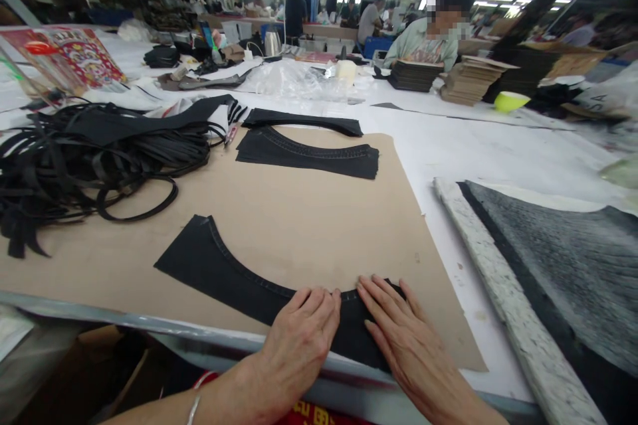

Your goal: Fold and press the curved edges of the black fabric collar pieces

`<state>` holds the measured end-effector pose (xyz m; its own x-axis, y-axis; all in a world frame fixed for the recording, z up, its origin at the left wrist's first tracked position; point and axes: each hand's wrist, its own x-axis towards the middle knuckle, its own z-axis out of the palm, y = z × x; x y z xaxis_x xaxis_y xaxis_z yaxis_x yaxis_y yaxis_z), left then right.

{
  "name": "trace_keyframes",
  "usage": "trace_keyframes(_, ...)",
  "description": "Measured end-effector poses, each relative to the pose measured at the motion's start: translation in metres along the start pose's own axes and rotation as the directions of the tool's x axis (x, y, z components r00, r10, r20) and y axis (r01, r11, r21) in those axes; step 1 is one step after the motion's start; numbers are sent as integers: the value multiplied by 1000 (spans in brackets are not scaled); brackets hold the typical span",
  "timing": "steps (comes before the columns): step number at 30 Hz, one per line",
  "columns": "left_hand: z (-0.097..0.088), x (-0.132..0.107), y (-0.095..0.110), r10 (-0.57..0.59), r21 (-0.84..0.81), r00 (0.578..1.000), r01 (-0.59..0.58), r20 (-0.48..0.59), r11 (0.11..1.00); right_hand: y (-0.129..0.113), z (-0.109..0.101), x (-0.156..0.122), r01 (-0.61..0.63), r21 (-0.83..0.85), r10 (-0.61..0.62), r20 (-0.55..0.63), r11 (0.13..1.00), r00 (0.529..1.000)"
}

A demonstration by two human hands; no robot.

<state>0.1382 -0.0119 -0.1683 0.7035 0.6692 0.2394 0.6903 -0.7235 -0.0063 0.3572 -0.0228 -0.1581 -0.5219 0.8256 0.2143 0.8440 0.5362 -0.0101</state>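
A black curved fabric piece (234, 279) lies at the table's front edge, with a narrow stitched or folded band along its concave side. My left hand (306, 329) is closed, fingers bent together and fingertips pressing that curved edge near the middle. To its right, my right hand (399, 319) rests flat on the piece's right end, fingers stretched out and slightly apart. Part of the piece is hidden under both hands. Farther back lie a stack of similar curved pieces (309, 156) with pale marks along the curve, and another black stack (304, 121) behind it.
Brown board (319, 212) covers the white table. Black straps (109, 153) are heaped at left. A thick pad with dark textured cloth (558, 265) stands at right. Behind are crumpled clear plastic (294, 80), cardboard stacks (468, 80), a yellow-green bowl (511, 101) and a co-worker (423, 46).
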Motion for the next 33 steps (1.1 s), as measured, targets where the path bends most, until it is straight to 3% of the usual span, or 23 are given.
trace_keyframes(4,-1,-5,-2,-82,-165,996,79,-16,983,1,6,-4,-14,12,14,49,1000,999)
trace_keyframes(6,-8,-10,-9,-185,-304,982,163,-44,938,3,6,-5,-16,16,15,67,1000,998)
trace_keyframes(9,-20,-19,-26,-392,-455,913,302,-115,838,4,4,-6,-35,-5,35,52,999,998)
trace_keyframes(11,-26,-27,-37,-466,-488,874,348,-141,800,2,3,-4,-41,-39,42,7,998,999)
trace_keyframes(14,-28,-36,-45,-439,-451,890,343,-125,824,-6,-1,5,-1,-87,-4,-51,996,999)
trace_keyframes(19,-23,-42,-39,-251,-280,965,223,-70,934,-30,4,21,131,-83,-133,-25,988,991)
trace_keyframes(24,-18,-43,-35,-180,-179,983,173,-25,968,-36,17,20,142,-37,-141,25,989,990)
trace_keyframes(29,-19,-42,-35,-259,-331,964,224,-65,917,-31,8,26,48,-5,-48,-27,999,998)
trace_keyframes(33,-23,-48,-41,-477,-583,874,340,-94,738,-28,13,29,159,-113,-168,-83,981,982)
